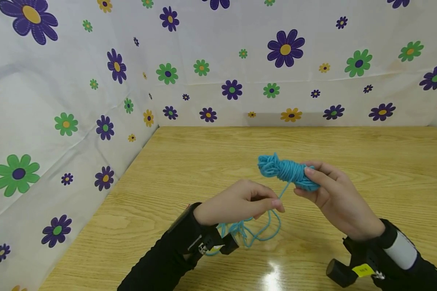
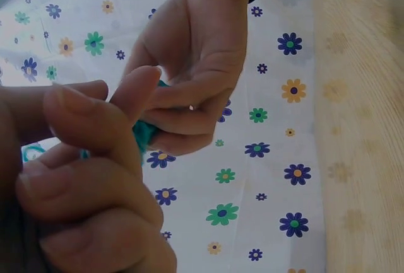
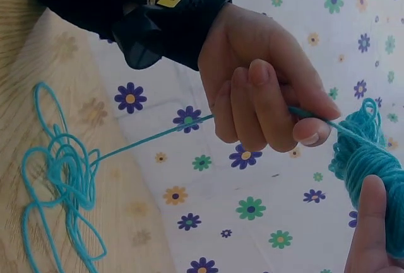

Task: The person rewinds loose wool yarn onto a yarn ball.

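Note:
A small bundle of blue yarn [image 1: 292, 171], wound round its middle with loops at the end, is held above the table by my right hand [image 1: 336, 198], thumb on the near side. From the bundle a single strand [image 3: 154, 138] runs to my left hand [image 1: 245, 202], which pinches it between thumb and forefinger, the other fingers curled. Beyond the left hand the strand drops to a loose tangle of the same yarn [image 3: 69, 172] on the tabletop. In the left wrist view the bundle is mostly hidden behind fingers.
The wood-grain table [image 1: 189, 161] has a glare spot near its front. White cloth with purple, green and orange flowers [image 1: 218, 48] hangs along the back and left sides. Each wrist wears a black band with a small camera [image 1: 341, 273].

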Motion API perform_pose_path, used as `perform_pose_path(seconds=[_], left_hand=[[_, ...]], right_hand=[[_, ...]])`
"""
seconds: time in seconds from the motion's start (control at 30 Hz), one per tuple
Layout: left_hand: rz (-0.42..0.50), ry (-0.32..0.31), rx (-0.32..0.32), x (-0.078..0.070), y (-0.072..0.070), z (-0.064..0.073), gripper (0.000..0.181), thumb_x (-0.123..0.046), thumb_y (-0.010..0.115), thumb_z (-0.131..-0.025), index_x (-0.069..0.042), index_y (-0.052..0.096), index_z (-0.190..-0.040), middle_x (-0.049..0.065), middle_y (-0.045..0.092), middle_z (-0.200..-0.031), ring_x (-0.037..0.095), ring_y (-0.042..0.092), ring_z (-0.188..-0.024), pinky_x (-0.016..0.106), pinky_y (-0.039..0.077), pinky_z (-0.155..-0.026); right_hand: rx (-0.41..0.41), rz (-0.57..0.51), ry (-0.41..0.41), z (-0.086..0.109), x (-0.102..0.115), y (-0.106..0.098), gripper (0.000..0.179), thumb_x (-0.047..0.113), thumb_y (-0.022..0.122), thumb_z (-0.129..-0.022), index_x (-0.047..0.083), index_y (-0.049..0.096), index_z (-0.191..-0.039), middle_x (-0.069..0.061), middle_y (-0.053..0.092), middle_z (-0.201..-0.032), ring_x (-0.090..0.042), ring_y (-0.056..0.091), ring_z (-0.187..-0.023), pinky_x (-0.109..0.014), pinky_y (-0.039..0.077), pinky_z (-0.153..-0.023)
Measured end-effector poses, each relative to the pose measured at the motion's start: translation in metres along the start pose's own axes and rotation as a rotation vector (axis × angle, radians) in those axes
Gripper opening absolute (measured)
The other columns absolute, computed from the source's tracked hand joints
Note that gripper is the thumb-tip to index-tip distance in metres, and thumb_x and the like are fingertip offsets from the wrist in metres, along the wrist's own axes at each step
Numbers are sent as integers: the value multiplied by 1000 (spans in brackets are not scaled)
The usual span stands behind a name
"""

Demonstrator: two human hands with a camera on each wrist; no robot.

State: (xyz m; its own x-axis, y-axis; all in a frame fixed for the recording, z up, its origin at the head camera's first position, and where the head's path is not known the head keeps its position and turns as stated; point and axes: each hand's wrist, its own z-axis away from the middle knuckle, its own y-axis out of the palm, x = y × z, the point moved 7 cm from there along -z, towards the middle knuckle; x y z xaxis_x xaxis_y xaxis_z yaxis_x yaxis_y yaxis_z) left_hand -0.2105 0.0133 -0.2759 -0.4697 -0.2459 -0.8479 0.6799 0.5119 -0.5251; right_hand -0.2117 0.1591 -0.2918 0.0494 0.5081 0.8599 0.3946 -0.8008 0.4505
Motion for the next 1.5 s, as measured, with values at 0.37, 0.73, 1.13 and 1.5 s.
perform_pose_path(seconds=[0.37,0.73,1.13,1.5], left_hand=[[-16,-23,26,6,0,-4,23,-3,43,-98,2,65,-104,-1,39,-55,9,35,-47,23,31,-49],[-23,-26,-2,8,-5,-2,19,-1,45,-96,2,62,-88,0,45,-60,9,38,-51,23,34,-52],[19,-14,-29,8,-13,0,22,-9,44,-99,-1,63,-90,4,45,-65,14,41,-56,25,36,-56],[70,-3,-31,6,-14,1,25,-13,45,-99,3,60,-87,2,39,-61,14,38,-54,25,35,-57]], right_hand=[[126,-76,32,2,-3,10,29,2,31,-102,3,57,-113,-6,55,-103,-16,60,-88,-27,51,-80],[308,-43,51,5,-6,21,37,1,23,-102,3,57,-117,-4,57,-106,-15,57,-90,-27,51,-77],[371,96,102,6,-10,23,35,1,26,-101,5,58,-115,-3,58,-103,-12,55,-83,-22,50,-69],[342,281,144,6,-15,23,27,2,36,-99,7,61,-108,1,61,-91,-10,55,-75,-22,48,-63]])
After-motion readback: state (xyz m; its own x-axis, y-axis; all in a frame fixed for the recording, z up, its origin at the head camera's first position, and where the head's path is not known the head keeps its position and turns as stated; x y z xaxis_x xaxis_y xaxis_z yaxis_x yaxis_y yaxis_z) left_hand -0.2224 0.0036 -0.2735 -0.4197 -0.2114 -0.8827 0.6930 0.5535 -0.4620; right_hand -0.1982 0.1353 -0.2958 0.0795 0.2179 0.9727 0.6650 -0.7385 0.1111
